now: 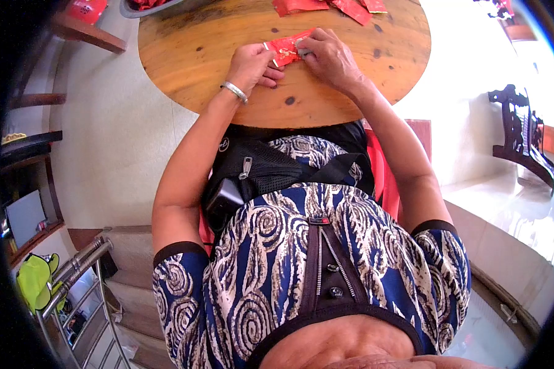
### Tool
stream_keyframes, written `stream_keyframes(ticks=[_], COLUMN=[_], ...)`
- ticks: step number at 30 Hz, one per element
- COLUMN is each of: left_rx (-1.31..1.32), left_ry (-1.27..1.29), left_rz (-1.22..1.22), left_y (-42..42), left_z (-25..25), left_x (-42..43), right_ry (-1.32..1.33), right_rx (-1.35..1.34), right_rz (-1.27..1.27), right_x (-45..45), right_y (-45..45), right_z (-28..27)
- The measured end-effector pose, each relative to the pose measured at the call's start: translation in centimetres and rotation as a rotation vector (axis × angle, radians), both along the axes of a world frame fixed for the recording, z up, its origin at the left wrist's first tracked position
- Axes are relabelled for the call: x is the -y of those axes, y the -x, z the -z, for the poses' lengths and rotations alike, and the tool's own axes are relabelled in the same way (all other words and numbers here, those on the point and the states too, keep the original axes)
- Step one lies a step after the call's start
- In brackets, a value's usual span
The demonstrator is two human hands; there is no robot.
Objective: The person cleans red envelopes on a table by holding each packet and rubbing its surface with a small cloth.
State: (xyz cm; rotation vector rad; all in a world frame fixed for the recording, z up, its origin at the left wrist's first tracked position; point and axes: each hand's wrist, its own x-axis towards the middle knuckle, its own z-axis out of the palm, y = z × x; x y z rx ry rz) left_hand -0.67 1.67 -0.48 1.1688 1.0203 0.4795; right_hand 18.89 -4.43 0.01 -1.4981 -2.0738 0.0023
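A small red packet point(282, 50) with gold marks and white ends is held between my hands, over the near part of a round wooden table point(228, 31). My left hand point(255, 64), with a silver bangle on its wrist, pinches the packet's left end; its lower fingers curl beneath. At the opposite end, the closed fingers of my right hand point(330, 58) grip the packet. A small greyish bit shows at those right fingertips; I cannot make out what it is. The fingers hide part of the packet.
More red packets point(354, 9) lie at the table's far side. A grey tub point(166, 8) with red things is cut off at the top left. A wooden stool point(89, 34) stands left, a dark carved chair point(520, 135) right, and a metal railing point(98, 252) lower left.
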Motion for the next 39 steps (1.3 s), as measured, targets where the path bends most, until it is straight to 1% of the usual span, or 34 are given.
stream_keyframes(ticks=[1,3,6,10,13,15,19,24,25,27,28,29,31,32,33,35,36,39], left_rx=[0.003,0.016,0.017,-0.017,-0.006,-0.015,-0.024,-0.011,-0.013,-0.018,-0.025,-0.027,-0.045,-0.046,-0.056,-0.069,-0.057,-0.035], left_ry=[0.004,0.023,0.041,-0.019,-0.006,-0.009,-0.013,-0.003,-0.006,-0.01,-0.012,-0.01,0.004,0.001,0.006,0.009,0.003,-0.012], left_rz=[0.002,0.006,-0.005,-0.011,-0.023,-0.025,-0.029,-0.036,-0.038,-0.048,-0.055,-0.055,-0.056,-0.052,-0.051,-0.051,-0.052,-0.053], left_y=[0.0,0.1,0.0,-0.2,-0.1,-0.1,0.0,-0.1,0.0,0.0,0.0,0.0,-0.2,-0.3,-0.3,-0.3,-0.3,-0.3], left_z=[-0.2,-0.3,-0.8,-0.4,-0.1,0.0,0.0,0.3,0.3,0.1,0.0,0.1,0.3,0.4,0.4,0.5,0.4,0.4], left_x=[0.0,-0.1,0.1,0.3,0.1,0.1,0.1,0.0,0.0,0.1,0.2,0.2,0.0,-0.1,-0.1,-0.2,-0.1,-0.1], right_ry=[-0.001,-0.002,-0.018,0.009,0.003,-0.011,-0.029,0.03,0.029,-0.189,-0.268,-0.266,-0.345,-0.264,-0.266,-0.202,-0.117,-0.04], right_rx=[-0.001,0.115,0.169,0.158,0.111,0.053,0.065,0.057,0.058,-0.033,-0.101,-0.102,-0.197,-0.283,-0.285,-0.195,-0.183,-0.178], right_rz=[0.003,0.012,0.02,0.017,-0.025,0.007,0.061,0.204,0.202,0.264,0.25,0.25,0.157,0.092,0.093,-0.046,-0.04,-0.04], right_x=[0.0,-0.1,-0.2,-0.2,-0.1,-0.2,-0.6,-0.3,-0.3,-0.5,-0.4,-0.2,0.1,0.2,0.1,0.0,0.0,-0.2], right_y=[0.0,0.1,0.5,0.6,0.0,-0.6,-2.2,-3.3,-3.5,-3.3,-3.0,-2.5,-0.9,-0.2,0.4,1.5,1.8,2.2], right_z=[0.1,0.1,0.1,0.1,-0.2,-0.1,-0.1,-0.6,-0.9,-1.9,-2.6,-3.1,-4.0,-3.6,-3.2,-2.1,-1.2,0.7])
